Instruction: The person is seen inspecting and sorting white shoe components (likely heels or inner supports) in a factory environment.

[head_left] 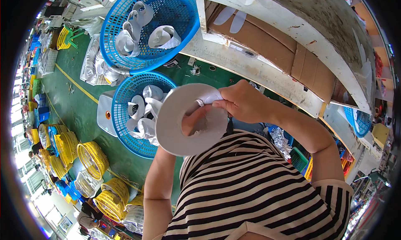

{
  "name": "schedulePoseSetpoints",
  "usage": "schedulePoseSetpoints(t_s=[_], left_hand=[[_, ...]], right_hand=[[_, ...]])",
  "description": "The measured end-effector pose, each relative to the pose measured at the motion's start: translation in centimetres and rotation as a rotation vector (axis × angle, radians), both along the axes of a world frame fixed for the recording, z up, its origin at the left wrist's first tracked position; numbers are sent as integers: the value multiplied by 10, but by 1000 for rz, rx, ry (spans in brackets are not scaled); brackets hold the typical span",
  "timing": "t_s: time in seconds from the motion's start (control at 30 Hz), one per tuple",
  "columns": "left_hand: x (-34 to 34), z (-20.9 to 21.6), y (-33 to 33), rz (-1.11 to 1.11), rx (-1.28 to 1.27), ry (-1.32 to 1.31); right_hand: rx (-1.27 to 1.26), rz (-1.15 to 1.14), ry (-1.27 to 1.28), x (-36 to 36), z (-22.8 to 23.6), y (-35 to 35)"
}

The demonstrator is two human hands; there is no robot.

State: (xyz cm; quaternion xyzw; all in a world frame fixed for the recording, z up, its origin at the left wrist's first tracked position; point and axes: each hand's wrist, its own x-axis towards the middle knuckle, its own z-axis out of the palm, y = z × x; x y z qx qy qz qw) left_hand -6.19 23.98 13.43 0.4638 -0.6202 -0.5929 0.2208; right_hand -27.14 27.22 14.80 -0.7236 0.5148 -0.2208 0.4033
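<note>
Factory workshop: green floor (pixel 81 118), yellow marking line (pixel 79 85), many yellow baskets (pixel 69 151), blue mesh baskets (pixel 190 8).

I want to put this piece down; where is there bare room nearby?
Bare green floor lies between the long yellow line and the yellow baskets, and the upper blue basket has gaps between its white pieces. It's crowded left of the held white ring, where more pieces fill much of the lower blue basket.

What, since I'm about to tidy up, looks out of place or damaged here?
A crumpled pale scrap lies loose on the green floor, while the white pieces nearby sit inside blue baskets. The white panel at upper right carries brown marks, so it looks stained or worn.
</note>
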Motion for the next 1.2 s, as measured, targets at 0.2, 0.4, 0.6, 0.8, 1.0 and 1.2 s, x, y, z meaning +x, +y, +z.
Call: schedulePoseSetpoints(t_s=[0.2,0.4,0.6,0.8,1.0,1.2], left_hand=[[6,14,8,97,4,138],[11,-5,-1,65,-302,-43],[17,5,-6,-68,509,353],[17,-6,15,-86,586,178],[13,6,13,-157,650,116],[10,-6,16,-181,321,-24]], right_hand=[[339,31,-372,-11,12,3],[921,-145,-536,11,10,27],[822,-184,-563,14,3,36],[963,-108,-541,8,-7,38],[884,-60,-400,-5,-5,20],[512,-123,-208,14,-21,27]])
